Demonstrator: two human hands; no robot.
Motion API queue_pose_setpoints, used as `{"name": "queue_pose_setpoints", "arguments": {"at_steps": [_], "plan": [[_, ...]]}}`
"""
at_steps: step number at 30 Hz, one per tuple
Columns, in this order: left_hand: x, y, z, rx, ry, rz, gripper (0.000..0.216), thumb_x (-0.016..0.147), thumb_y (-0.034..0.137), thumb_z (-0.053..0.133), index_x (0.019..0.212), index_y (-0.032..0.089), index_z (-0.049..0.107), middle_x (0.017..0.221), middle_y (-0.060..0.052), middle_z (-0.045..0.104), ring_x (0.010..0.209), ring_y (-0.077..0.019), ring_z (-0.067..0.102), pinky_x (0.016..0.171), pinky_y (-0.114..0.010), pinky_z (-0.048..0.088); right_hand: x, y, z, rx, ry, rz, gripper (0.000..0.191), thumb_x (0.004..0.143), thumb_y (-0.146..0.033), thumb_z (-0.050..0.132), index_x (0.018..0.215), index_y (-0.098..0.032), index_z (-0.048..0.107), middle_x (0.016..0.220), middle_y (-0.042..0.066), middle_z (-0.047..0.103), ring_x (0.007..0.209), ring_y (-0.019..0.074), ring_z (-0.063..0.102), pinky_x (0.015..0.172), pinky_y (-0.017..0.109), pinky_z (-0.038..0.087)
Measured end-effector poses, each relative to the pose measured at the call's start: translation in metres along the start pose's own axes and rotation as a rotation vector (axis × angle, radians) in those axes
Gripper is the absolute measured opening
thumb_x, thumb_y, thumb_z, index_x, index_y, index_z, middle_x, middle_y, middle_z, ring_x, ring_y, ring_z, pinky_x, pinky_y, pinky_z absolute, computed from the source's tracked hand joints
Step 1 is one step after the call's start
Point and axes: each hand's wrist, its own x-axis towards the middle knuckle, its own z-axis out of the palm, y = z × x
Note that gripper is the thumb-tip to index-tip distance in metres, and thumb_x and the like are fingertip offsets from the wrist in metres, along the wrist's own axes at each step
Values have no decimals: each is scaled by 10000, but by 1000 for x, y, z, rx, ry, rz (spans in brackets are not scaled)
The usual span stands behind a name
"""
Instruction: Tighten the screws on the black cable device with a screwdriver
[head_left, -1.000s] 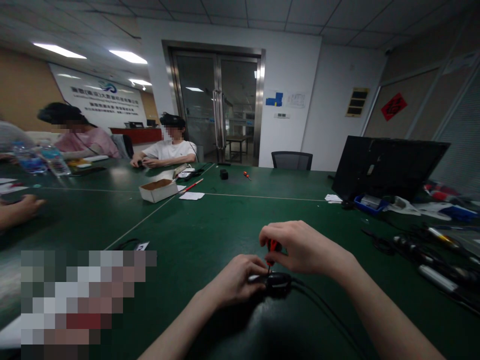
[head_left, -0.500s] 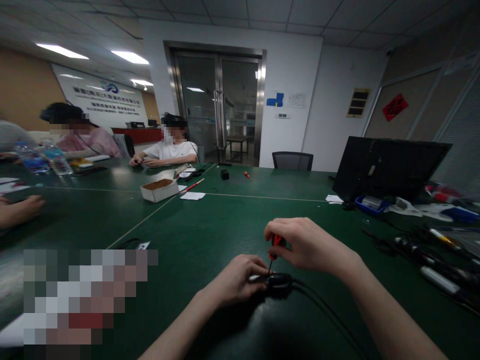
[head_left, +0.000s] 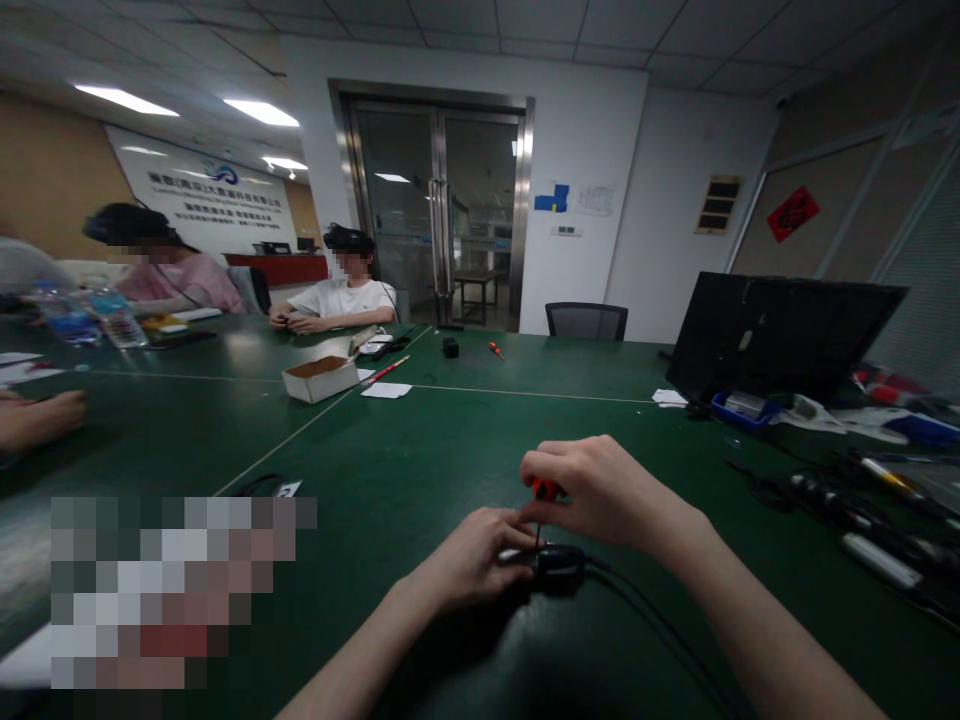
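A small black device (head_left: 556,566) with a black cable (head_left: 660,630) lies on the green table (head_left: 420,450) close to me. My left hand (head_left: 472,558) is closed on its left end and holds it down. My right hand (head_left: 600,490) is closed around the red handle of a small screwdriver (head_left: 544,497). The screwdriver stands nearly upright with its tip down on the top of the device.
A black monitor (head_left: 772,335) stands at the right, with cables, tools and a blue tray (head_left: 739,408) beside it. A cardboard box (head_left: 321,379), papers and another screwdriver (head_left: 493,349) lie further back. Two people sit at the far left; another person's hand (head_left: 37,420) rests at the left edge.
My right hand has shifted slightly on the screwdriver handle, up a little and back down, as if turning it. The left hand and the device have stayed put.
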Motion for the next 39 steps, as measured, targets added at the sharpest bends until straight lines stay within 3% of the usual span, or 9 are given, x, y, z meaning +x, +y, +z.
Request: {"name": "queue_pose_setpoints", "arguments": {"at_steps": [5,11,18,25,29,33,39], "plan": [[0,1,-1,5,-13,-13,159,842,139,685,922,227,791,1057,-17,735,952,-208,676,858,-270,477,-4,-1,-4,32,1,29,146,901,-294,732,942,-184,645,875,5,678,663,117,518,583,255,275],[2,-2,1,-18,-6,7,182,833,156,687,960,219,801,1081,-35,731,972,-215,680,834,-264,483,-8,-1,-8,130,-35,67,164,875,-135,652,1027,-187,625,930,12,697,727,131,568,626,254,324],[3,-4,1,-14,-15,13,152,847,191,690,953,222,795,1073,-37,739,1012,-235,674,874,-284,490,-5,-4,-7,-42,-43,84,154,912,-313,718,906,-193,622,832,9,690,659,135,553,575,271,248],[2,1,-2,7,-39,-68,248,840,207,697,1072,231,780,1154,-52,717,1054,-244,658,908,-296,494,-8,-4,-12,114,-54,92,147,866,-147,664,1001,-189,622,915,16,701,733,140,589,621,257,333],[2,2,-3,14,-35,-95,328,827,210,701,1147,252,758,1163,-54,718,1098,-260,643,937,-320,494,-5,-5,-11,4,-60,116,85,916,-245,684,955,-189,634,882,28,722,705,152,601,599,270,286],[1,-2,0,43,-17,-115,347,830,239,708,1176,245,742,1201,-66,707,1110,-272,639,961,-344,484,-7,-4,-10,-28,-64,95,153,925,-325,692,943,-190,624,849,29,724,698,167,616,586,276,264],[1,-5,1,67,-51,-84,325,850,267,698,1173,241,722,1169,-67,700,1075,-270,638,954,-332,479,-12,-5,-12,115,-60,61,206,857,-164,657,1053,-186,597,911,20,701,711,144,588,602,259,324]]}}
